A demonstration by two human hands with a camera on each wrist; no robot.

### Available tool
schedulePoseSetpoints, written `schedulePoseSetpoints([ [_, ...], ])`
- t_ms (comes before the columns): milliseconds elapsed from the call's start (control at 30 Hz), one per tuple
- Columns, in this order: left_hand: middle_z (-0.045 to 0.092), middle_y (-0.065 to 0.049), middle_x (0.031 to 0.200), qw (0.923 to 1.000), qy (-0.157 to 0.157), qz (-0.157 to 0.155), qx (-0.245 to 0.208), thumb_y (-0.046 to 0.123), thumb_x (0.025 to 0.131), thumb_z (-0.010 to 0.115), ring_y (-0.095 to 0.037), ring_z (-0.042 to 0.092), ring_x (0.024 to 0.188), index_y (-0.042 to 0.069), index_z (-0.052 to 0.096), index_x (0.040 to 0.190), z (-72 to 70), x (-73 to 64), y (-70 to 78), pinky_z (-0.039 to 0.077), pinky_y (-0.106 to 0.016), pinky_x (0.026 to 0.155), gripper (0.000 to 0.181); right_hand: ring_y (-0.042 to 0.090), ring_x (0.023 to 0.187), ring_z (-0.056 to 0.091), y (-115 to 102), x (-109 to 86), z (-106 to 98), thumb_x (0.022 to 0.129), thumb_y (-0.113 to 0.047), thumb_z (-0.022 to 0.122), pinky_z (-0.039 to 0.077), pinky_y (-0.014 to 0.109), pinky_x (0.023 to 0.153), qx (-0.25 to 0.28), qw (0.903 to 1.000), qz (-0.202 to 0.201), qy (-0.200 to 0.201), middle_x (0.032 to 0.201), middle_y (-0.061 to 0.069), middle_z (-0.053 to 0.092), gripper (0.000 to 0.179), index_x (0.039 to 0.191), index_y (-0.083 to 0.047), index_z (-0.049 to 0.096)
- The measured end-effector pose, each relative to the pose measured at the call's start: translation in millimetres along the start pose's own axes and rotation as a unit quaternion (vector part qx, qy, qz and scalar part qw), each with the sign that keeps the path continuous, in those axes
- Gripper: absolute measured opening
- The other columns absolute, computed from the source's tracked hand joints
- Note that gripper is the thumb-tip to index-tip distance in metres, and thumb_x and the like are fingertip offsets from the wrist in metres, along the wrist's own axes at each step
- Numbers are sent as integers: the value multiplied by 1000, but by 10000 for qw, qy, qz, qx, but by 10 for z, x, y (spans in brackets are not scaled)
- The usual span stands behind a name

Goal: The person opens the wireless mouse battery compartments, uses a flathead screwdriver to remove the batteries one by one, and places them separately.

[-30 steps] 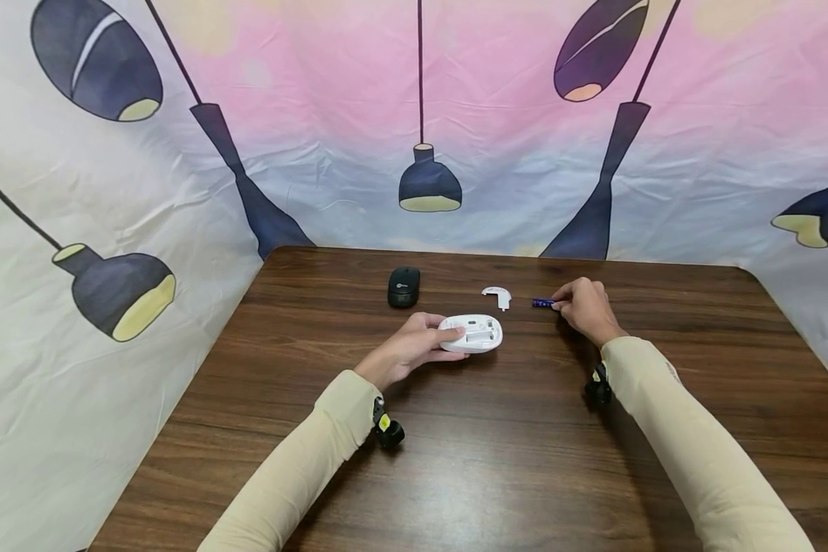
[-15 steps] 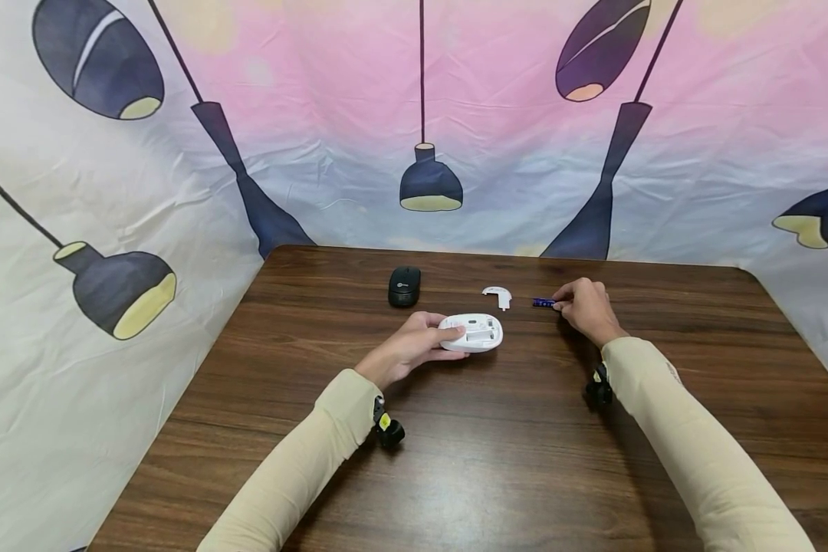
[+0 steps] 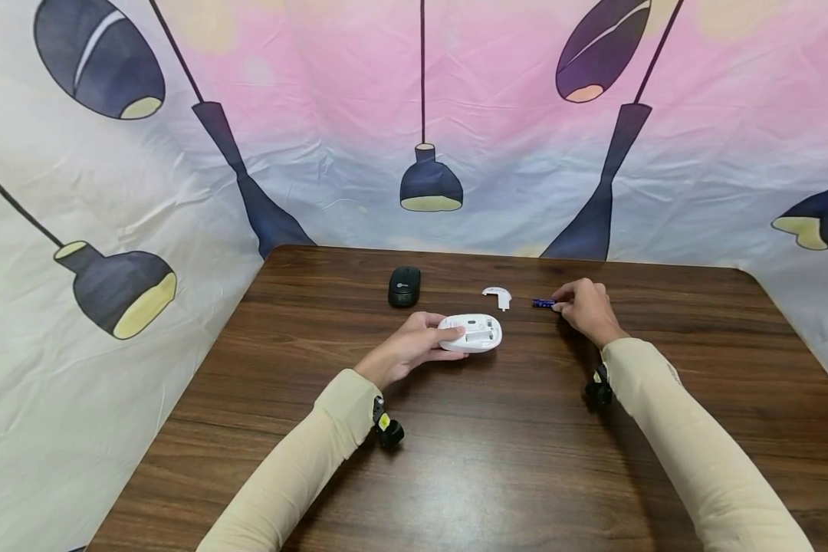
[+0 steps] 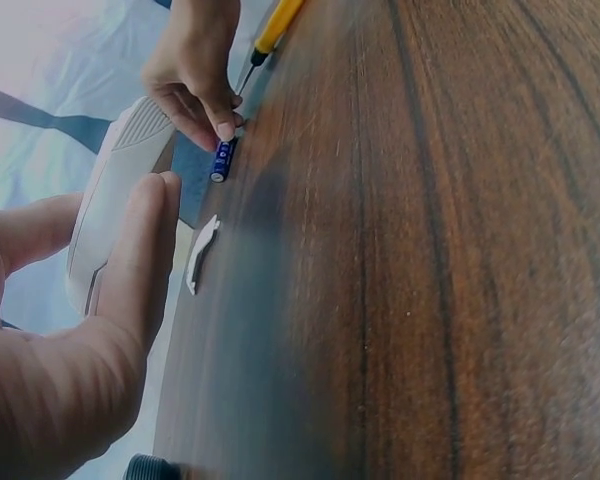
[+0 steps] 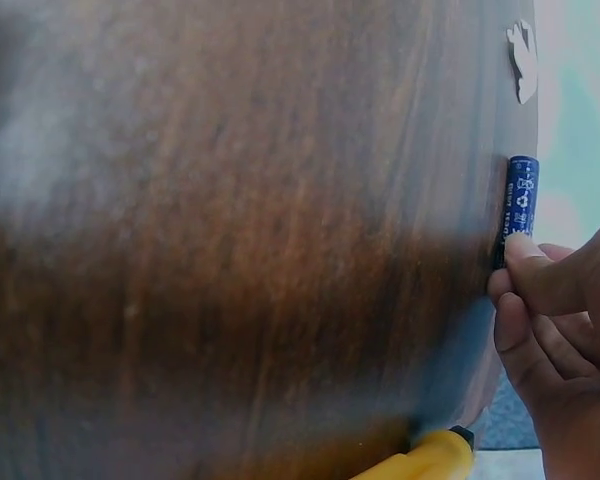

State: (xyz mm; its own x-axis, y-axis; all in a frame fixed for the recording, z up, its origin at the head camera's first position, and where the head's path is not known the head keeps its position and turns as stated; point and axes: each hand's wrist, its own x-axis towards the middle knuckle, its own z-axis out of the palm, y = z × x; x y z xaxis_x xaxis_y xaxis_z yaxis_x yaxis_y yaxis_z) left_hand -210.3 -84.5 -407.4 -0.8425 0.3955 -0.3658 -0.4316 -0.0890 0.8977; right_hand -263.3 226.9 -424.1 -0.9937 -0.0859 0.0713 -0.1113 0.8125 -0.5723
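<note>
My left hand grips a white computer mouse above the table, underside up. An uncovered battery compartment shows there, and the thumb lies across the underside. In the left wrist view the mouse is seen side-on between thumb and fingers. Further right, my right hand pinches one end of a blue battery at the table surface. Print on the battery faces the right wrist camera. Between the hands lies a white battery cover, apart from both.
A black computer mouse sits near the table's back edge, left of the cover. Close to the right hand lies a yellow-handled tool with a thin shaft; the right arm hides it in the head view. Patterned cloth hangs behind the table.
</note>
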Motion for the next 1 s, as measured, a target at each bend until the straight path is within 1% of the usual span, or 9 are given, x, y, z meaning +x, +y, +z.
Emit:
schedulePoseSetpoints([
  [67,61,-24,113,10000,8,4,22,-2,99,61,-27,69,94,-15,51,129,-1,10,0,61,-37,90,35,45,110,60,4,-6,-9,95,-2,66,52,60,94,-10,10000,1,-14,114,28,69,20,113,5,73],
  [200,61,-24,116,9999,39,15,121,-1,100,62,-28,69,95,-14,51,132,-2,28,7,61,-37,89,36,42,103,66,-3,-21,-43,95,-1,66,56,57,88,45,10000,-6,-79,115,29,68,23,116,7,72],
  [433,62,-23,113,9980,54,176,597,2,99,63,-22,69,88,-14,51,130,27,68,33,62,-34,86,37,42,105,66,-48,-58,-191,95,-3,67,59,52,82,188,9995,98,-227,121,30,66,32,125,8,66],
  [533,61,-21,113,9966,118,219,782,2,99,63,-20,68,87,-13,50,131,45,95,39,62,-33,85,38,42,101,68,-65,-77,-254,95,-2,67,60,50,76,225,9996,35,-180,119,30,66,33,126,8,65],
  [633,60,-22,115,9955,205,247,889,2,100,63,-19,67,87,-13,47,134,58,132,43,62,-32,85,41,42,100,69,-84,-99,-297,96,-2,66,61,50,74,243,9997,-62,-73,118,29,67,31,125,8,66],
  [767,59,-25,120,9947,310,223,950,3,100,62,-20,67,89,-12,44,140,59,201,50,62,-32,86,46,42,101,68,-106,-133,-326,97,-5,66,61,53,76,246,9996,-137,92,118,28,68,28,123,6,69],
  [900,56,-26,124,9944,405,181,964,3,101,62,-21,67,89,-10,43,142,42,260,53,62,-33,86,47,39,96,69,-129,-170,-340,98,-8,68,61,52,74,258,9991,-229,228,113,26,70,26,120,5,71],
  [1000,56,-26,125,9944,443,166,950,2,100,62,-21,66,88,-10,43,141,31,284,50,62,-34,87,47,36,91,69,-139,-199,-337,97,-9,69,60,50,72,293,9987,-326,274,109,25,72,24,117,4,72],
])
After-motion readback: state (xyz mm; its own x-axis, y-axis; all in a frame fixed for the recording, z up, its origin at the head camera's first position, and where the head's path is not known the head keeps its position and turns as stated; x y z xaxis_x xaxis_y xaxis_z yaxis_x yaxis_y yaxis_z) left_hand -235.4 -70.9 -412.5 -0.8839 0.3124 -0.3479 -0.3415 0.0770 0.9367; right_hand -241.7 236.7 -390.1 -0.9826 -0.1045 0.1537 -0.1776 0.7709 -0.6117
